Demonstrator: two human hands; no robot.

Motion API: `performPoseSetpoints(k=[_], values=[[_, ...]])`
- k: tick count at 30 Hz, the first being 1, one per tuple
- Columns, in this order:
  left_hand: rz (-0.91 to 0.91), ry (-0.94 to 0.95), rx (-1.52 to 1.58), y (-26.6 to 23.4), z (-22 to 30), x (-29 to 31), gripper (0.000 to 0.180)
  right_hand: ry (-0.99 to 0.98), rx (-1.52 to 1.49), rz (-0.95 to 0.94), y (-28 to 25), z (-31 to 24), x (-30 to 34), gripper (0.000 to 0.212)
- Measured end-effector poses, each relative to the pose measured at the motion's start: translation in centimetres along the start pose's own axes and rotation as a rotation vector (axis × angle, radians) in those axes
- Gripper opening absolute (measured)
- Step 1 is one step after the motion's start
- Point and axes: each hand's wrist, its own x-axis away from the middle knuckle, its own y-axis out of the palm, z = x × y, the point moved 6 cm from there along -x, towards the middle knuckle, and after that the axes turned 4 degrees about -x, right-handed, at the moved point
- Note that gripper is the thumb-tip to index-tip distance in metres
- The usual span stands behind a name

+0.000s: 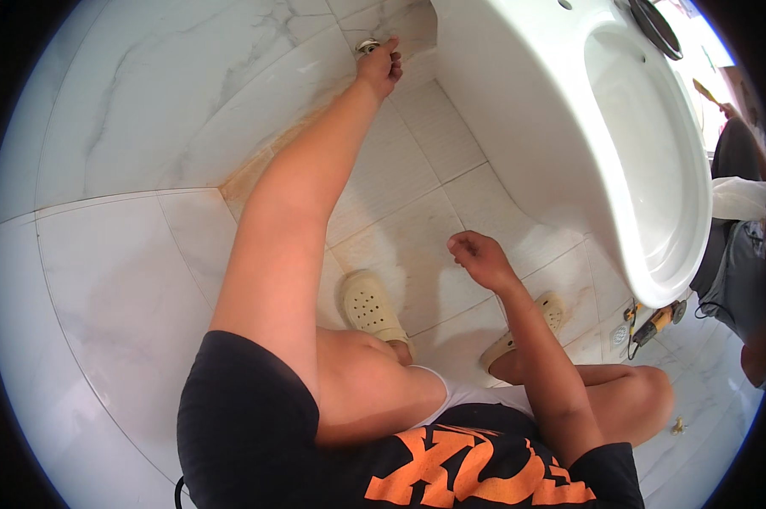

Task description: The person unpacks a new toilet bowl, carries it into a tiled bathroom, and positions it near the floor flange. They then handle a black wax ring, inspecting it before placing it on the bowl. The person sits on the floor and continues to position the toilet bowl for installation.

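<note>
My left arm stretches far forward along the marble-patterned wall. At its end my left hand is beside a small round metal fitting low on the wall. Its fingers are curled, one pointing forward; whether they grip the fitting or something small is hidden. Over the floor tiles hangs my right hand, apart from any surface. Its fingers are bent in and closed, and what may be inside them does not show.
A large white basin stands at the right, with a dark round object on its rim. On the floor past it lies a yellow power tool. At the far right is another person. My beige clogs rest on the tiles.
</note>
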Motion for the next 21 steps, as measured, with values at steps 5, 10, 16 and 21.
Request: performPoseSetpoints(k=[5,10,16,21], values=[[0.189,0.018,-0.090,-0.1,0.3,0.4,0.030,-0.017,0.021,0.004,-0.3,0.8,-0.1,0.040],[0.236,-0.030,-0.169,0.0,0.7,1.0,0.017,0.024,0.011,-0.010,-0.6,0.8,-0.4,0.039],[0.207,-0.057,-0.222,-0.6,0.3,-0.7,0.004,-0.002,0.038,-0.003,-0.9,-0.1,-0.3,0.038],[0.127,0.049,-0.645,-1.0,0.6,-2.5,0.003,-0.020,0.040,0.022,-1.6,0.1,-0.4,0.037]])
